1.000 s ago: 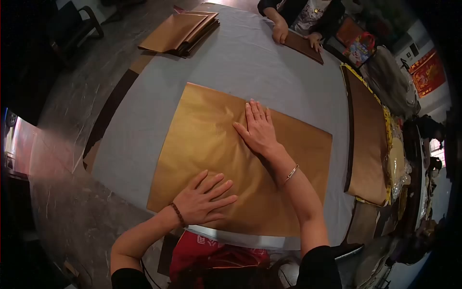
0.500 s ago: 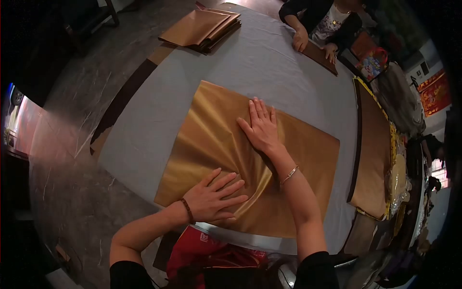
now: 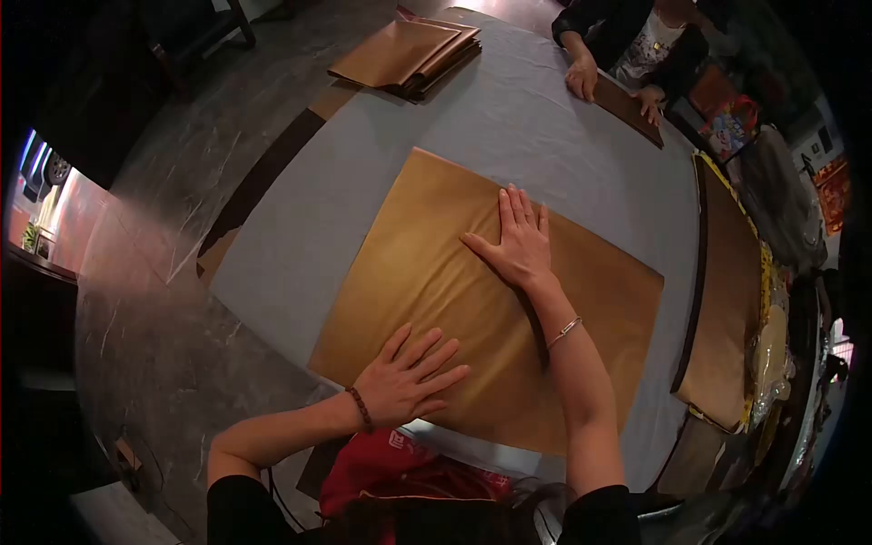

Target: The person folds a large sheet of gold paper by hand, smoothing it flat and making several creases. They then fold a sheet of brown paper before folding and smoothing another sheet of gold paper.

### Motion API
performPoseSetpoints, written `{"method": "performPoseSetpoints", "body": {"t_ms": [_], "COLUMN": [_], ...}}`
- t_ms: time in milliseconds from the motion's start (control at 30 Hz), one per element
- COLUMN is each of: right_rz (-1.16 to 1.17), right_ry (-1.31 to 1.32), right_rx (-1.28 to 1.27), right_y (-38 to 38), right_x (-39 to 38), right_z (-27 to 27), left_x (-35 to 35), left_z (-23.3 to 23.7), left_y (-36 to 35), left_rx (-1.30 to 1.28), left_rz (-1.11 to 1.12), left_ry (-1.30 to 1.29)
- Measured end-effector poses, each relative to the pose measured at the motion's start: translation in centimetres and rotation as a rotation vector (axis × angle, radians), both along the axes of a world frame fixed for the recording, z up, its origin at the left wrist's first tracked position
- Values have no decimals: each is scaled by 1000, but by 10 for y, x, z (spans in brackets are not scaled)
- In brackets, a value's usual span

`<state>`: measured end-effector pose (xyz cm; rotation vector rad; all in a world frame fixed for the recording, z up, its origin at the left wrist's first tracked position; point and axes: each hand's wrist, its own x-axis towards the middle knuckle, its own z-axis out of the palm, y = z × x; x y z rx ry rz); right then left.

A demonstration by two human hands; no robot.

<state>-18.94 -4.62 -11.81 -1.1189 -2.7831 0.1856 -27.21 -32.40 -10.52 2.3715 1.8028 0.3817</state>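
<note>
Pressing flat, both hands (image 3: 411,381) (image 3: 523,246) splay fingers.

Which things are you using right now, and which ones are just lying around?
Being used:
- creased gold-brown sheet, under the left hand and right hand
- grey cloth beneath it
- folded brown piece, under another person's hands

Probably just lying about:
- pile of folded bronze sheets
- long brown sheet at the right
</note>
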Motion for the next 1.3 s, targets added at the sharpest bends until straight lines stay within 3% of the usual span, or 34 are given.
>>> {"method": "performPoseSetpoints", "body": {"t_ms": [167, 233, 267, 333, 400, 500, 567, 667, 700, 800, 933, 1033, 1300], "right_rz": [3, 2, 2, 1, 4, 10, 37, 67, 66, 66, 76, 93, -36], "right_ry": [-4, 1, 0, 14, 27, -10, -67, -45, 37, -12, 89, 35, -51], "right_rx": [-6, 1, 9, 30, 57, 42, 85, 76, 27, 137, 95, 145, -10], "right_y": [-2, -2, -2, -2, 1, 3, 5, 2, 1, 3, 7, 6, -2], "right_x": [1, 1, 1, 1, 0, 1, 2, 5, 5, 2, 5, 6, -2], "right_z": [3, 2, 1, -3, -8, -10, -8, -3, -2, -11, -19, -15, 3], "left_x": [-3, -10, -16, -37, -46, -52, -34, -21, -21, -25, -16, -13, -50], "left_z": [6, 6, 16, 21, 19, 4, -2, 1, -22, -15, -10, -12, -8], "left_y": [5, 16, 30, 70, 123, 194, 228, 243, 251, 251, 253, 254, 241], "left_rx": [-7, 21, 52, 92, 214, 416, 17, -144, -66, -98, -143, -134, -154], "left_rz": [-20, -28, -28, -70, 95, -9, 143, 254, 294, 373, 482, 523, 542], "left_ry": [-50, -280, -343, -194, -391, -191, -378, -280, -309, -256, -120, -48, 47]}}
